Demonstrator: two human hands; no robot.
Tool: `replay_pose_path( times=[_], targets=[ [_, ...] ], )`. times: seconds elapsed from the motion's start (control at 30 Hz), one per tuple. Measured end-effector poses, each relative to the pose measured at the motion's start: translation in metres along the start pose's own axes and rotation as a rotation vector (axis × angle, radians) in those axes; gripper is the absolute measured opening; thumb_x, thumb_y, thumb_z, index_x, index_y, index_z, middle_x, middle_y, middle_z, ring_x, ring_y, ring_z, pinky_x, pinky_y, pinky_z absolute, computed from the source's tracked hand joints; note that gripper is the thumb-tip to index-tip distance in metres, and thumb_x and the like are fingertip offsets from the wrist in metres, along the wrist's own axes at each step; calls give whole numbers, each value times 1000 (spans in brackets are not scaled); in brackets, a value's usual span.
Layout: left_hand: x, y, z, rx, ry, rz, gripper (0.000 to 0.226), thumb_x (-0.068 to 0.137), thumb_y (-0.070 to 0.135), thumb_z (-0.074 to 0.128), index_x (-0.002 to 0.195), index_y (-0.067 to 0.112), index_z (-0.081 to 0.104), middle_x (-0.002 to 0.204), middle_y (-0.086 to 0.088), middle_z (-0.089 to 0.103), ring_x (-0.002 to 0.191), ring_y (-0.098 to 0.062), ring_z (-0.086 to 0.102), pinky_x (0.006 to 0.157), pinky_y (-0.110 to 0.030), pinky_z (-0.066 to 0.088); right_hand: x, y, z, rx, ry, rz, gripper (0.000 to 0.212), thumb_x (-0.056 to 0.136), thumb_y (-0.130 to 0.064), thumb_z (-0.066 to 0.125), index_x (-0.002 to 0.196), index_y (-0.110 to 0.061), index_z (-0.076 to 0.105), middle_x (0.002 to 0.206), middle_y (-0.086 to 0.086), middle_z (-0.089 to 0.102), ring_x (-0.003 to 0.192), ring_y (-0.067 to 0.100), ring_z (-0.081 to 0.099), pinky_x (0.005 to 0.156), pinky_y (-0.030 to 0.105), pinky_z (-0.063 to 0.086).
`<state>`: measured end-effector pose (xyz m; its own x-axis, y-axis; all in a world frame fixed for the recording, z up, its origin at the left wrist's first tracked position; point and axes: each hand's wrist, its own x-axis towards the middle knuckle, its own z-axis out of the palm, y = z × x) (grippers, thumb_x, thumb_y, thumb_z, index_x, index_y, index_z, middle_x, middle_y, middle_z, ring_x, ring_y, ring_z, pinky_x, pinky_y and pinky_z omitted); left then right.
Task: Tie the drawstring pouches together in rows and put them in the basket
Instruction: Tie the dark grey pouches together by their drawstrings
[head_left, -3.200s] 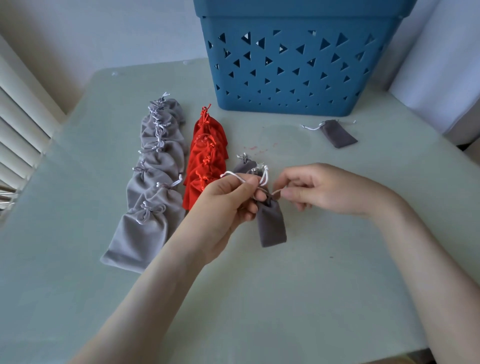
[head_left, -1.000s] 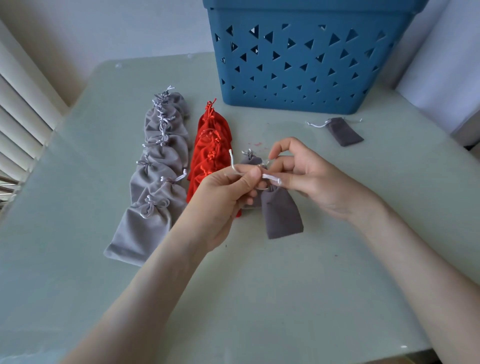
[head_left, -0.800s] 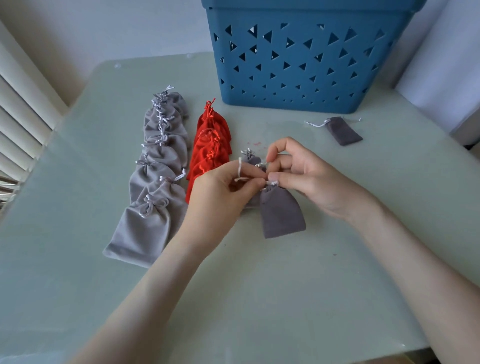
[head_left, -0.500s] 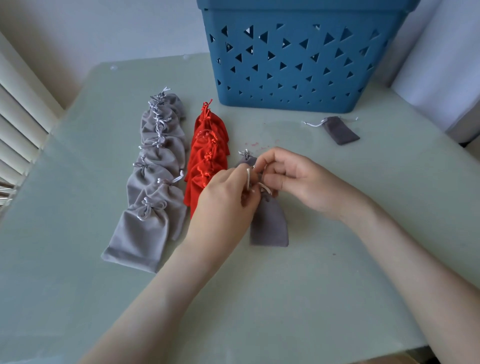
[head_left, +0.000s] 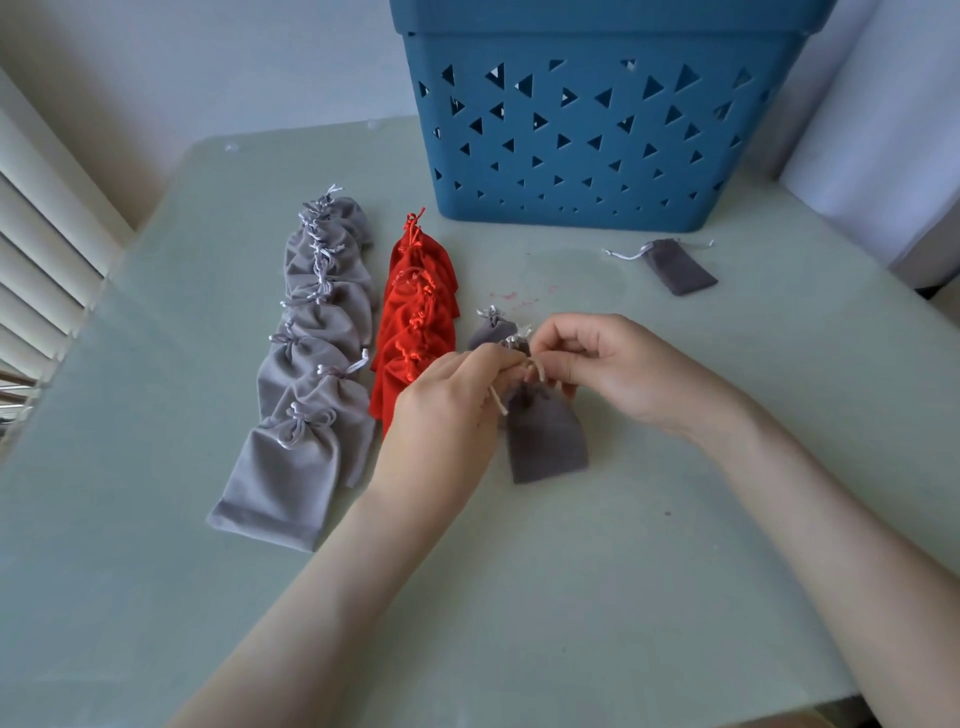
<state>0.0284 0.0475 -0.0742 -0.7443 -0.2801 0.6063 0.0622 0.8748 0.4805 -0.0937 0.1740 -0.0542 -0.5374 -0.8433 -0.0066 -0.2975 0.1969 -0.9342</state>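
- nearest the camera, two bare forearms reach in over a pale green, smooth-topped table (head_left: 571, 597) that fills most of the view.
- the left hand (head_left: 447, 415) has its fingers curled. thumb and forefinger are clamped together on a thin whitish drawstring cord (head_left: 497, 401), and a short end of the cord pokes out below the fingertips.
- the right hand (head_left: 618, 369) meets it from the other side. its fingers are bent and bunched, the tips pinching the same cord. which strand each finger holds is hard to make out, as the knuckles cover the knot.
- a small dark grey velvet drawstring pouch (head_left: 548, 441) sits under both hands, its gathered mouth up at the fingers and its flat bottom on the table.
- just behind the hands, a second small dark grey pouch (head_left: 491, 330) lies on the table with its neck cinched.
- left of the hands, a row of red velvet pouches (head_left: 418, 322) lies overlapped and runs away from the camera. the left hand covers its near end.
- beside that, further left, lies a longer row of light grey velvet pouches (head_left: 306, 374), overlapped, with silvery cords tied at each neck.
- farther off to the right, a lone dark grey pouch (head_left: 678, 266) lies flat near the basket, well apart from the hands, with loose cords trailing from both sides of its neck.
- at the far edge stands a tall blue plastic basket (head_left: 597, 135) with triangular cut-outs. every pouch in view lies on the table outside it.
- white slatted blinds (head_left: 36, 249) run along the left edge.
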Motion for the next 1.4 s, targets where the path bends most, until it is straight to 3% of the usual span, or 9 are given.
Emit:
replay_pose_path(
  times=[0.13, 0.23, 0.47, 0.77, 0.97, 1.1, 1.2, 1.3, 1.4],
  targets=[
    [6, 2, -6, -72, 32, -159, 22, 87, 20, 52, 71, 10, 64, 56, 3, 59, 55, -12, 51, 54, -25, 42, 0, -1, -14, -112, 213, -17, 29, 93, 0, 52, 72, -18, 54, 68, -5, 64, 57, 2, 56, 64, 21, 49],
    [9, 7, -10, -115, -58, -167, 20, 88, 14, 56, 69, 18, 63, 52, 15, 54, 50, 5, 50, 54, -15, 40, 1, -1, -19, -177, 319, -37, 31, 92, 1, 54, 69, -20, 55, 68, -4, 66, 58, 3, 56, 64, 19, 48],
    [18, 5, -24, -694, -526, -505, 23, 94, 17, 56, 74, 12, 64, 60, 3, 61, 54, -9, 49, 51, -17, 41, -1, -5, -13, 218, 116, -159, 12, 94, -5, 47, 95, -16, 52, 72, -8, 58, 72, 4, 54, 71, 14, 43],
    [19, 10, -29, -821, -412, -488, 12, 91, 12, 58, 80, 16, 58, 62, 4, 63, 55, -12, 49, 53, -25, 39, -8, -13, -13, 184, -115, -19, 22, 68, -6, 41, 58, -18, 56, 66, 7, 48, 65, 11, 45, 59, 15, 39],
    [17, 11, -29, -861, -425, -503, 15, 87, 23, 65, 79, 13, 57, 65, -2, 67, 52, -17, 54, 62, -43, 37, -13, -12, -9, 163, -236, -50, 25, 91, -21, 48, 90, 1, 60, 83, 6, 62, 86, 21, 54, 83, 34, 40],
    [19, 11, -27, -953, -354, -515, 21, 83, 22, 66, 76, 9, 52, 57, -1, 62, 46, -14, 51, 49, -27, 42, -12, -12, 0, 188, -237, -75, 7, 89, -14, 57, 89, -10, 63, 84, -2, 67, 88, 19, 61, 83, 43, 43],
    [20, 12, -27, -1086, -342, -580, 19, 82, 17, 66, 73, 8, 51, 54, -4, 59, 44, -12, 49, 42, -20, 41, -10, -12, 1, 222, -215, -57, 6, 84, -9, 59, 88, -9, 62, 84, -2, 67, 85, 12, 61, 81, 25, 47],
    [21, 10, -29, -1187, -305, -621, 9, 80, 12, 56, 72, 11, 52, 57, -6, 59, 46, -14, 49, 42, -22, 40, -11, -12, 1, 219, -215, -53, 4, 83, -8, 61, 86, -10, 62, 82, 4, 65, 80, 12, 59, 75, 20, 48],
    [23, 8, -32, -1216, -204, -656, 11, 82, 5, 56, 75, 12, 51, 60, -4, 61, 47, -11, 51, 39, -18, 37, -12, -12, 0, 244, -223, -63, 8, 86, -2, 61, 83, -10, 61, 72, -5, 66, 68, 4, 58, 64, 12, 44]
  ],
)
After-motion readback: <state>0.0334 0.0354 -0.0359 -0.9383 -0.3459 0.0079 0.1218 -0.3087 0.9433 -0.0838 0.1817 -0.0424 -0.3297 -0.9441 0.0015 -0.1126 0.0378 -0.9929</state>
